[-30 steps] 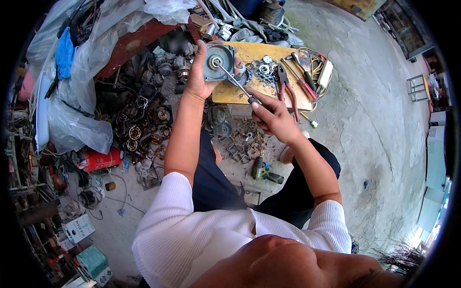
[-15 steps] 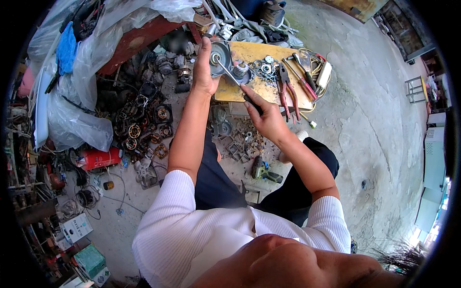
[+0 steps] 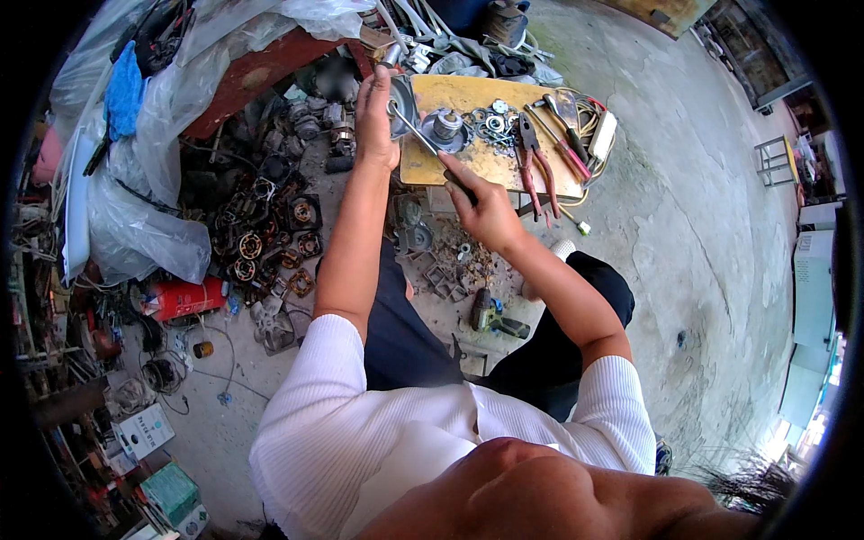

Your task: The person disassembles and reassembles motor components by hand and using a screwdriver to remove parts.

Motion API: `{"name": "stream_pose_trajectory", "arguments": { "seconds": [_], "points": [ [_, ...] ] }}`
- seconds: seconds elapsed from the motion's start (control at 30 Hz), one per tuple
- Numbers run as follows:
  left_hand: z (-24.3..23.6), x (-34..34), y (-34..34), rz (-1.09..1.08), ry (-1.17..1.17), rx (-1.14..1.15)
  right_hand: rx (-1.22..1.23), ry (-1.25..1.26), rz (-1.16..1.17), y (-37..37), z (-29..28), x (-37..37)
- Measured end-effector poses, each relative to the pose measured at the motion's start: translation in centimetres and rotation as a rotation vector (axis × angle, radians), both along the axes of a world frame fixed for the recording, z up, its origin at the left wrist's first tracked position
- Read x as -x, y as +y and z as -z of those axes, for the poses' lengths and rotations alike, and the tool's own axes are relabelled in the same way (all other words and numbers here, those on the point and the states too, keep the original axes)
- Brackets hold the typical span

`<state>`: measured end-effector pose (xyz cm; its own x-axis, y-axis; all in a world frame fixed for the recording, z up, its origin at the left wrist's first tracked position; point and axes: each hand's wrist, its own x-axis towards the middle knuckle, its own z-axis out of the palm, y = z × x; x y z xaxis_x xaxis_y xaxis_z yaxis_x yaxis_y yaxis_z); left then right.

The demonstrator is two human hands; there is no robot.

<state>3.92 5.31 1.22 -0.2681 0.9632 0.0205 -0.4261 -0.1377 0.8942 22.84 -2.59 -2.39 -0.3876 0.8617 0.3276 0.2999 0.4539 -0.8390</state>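
My left hand (image 3: 374,126) is closed on a grey metal housing (image 3: 403,92), partly hidden behind my fingers at the left end of a worn yellow board (image 3: 424,167). My right hand (image 3: 486,214) grips the dark handle of a screwdriver (image 3: 418,135), whose shaft reaches the housing's centre. Beside that shaft, a round metal assembly (image 3: 446,126) sits on the board. Small rings and washers (image 3: 497,128) are heaped right of it, followed by red-handled pliers (image 3: 530,153) and other hand tools (image 3: 569,148).
Piled motor parts (image 3: 255,245) cover the floor left of me. A cordless drill (image 3: 490,319) lies between my legs. Draped plastic sheeting (image 3: 153,229) and a blue cloth (image 3: 123,99) are at the left. A power strip and cable (image 3: 601,135) rest at the board's right end.
Both hands have shifted up and left with the housing and screwdriver. The housing has turned away, more hidden by my fingers, and the assembly on the board is more exposed.
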Motion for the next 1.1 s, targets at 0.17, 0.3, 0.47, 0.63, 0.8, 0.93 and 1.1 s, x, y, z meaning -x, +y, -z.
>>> {"name": "stream_pose_trajectory", "arguments": {
  "seconds": [0.17, 0.3, 0.47, 0.63, 0.8, 0.93, 1.1],
  "points": [
    [-0.4, 1.5, -0.4, 0.260, -0.325, -0.045, 0.475, 0.166, -0.213, 1.0, -3.3, -1.8],
    [-0.5, 2.0, -0.4, 0.286, -0.404, -0.060, 0.783, 0.313, -0.278, 0.1, -4.9, -2.7],
    [-0.9, 1.8, -0.5, 0.315, -0.377, -0.077, 0.916, 0.435, -0.319, 0.0, -5.0, -3.0],
    [-1.0, 1.4, -0.4, 0.317, -0.357, -0.094, 0.982, 0.495, -0.347, 0.2, -5.1, -3.3],
    [-1.0, 1.2, -0.6, 0.314, -0.333, -0.107, 1.044, 0.519, -0.343, 0.2, -5.4, -3.3],
    [-1.0, 0.8, -0.5, 0.339, -0.284, -0.147, 1.128, 0.608, -0.357, 0.2, -5.7, -3.5],
    [-1.2, 0.3, -1.0, 0.290, -0.160, -0.200, 1.231, 0.729, -0.372, 0.0, -6.1, -3.4]
  ]
}}
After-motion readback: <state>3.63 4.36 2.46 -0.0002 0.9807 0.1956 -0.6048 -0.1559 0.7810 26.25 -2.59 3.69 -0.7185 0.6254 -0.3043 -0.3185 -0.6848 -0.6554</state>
